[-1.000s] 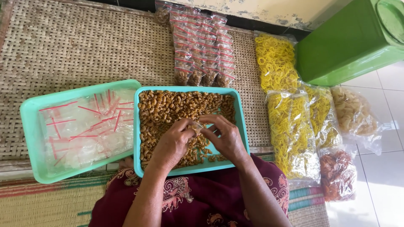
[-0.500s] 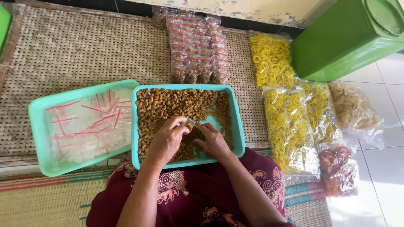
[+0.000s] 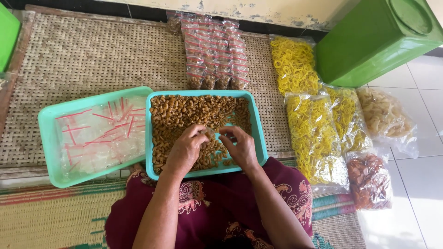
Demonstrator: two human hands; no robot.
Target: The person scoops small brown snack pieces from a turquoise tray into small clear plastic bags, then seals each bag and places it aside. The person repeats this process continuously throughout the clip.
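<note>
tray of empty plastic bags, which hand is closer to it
Left. The left hand works over the snack tray beside the tray of empty bags; the right hand is farther away.

Two teal trays (image 3: 203,94) (image 3: 46,138) sat side by side, three big bags of yellow rings (image 3: 295,64) (image 3: 314,138) (image 3: 348,117) lay right of them, two green bins (image 3: 369,41) (image 3: 7,37) flanked the mat, and two hands (image 3: 184,150) (image 3: 240,147) worked.

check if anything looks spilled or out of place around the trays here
Nothing stands out. The brown snacks stay inside their teal tray, the empty bags lie in the other tray, and both hands work over the snacks.
</note>
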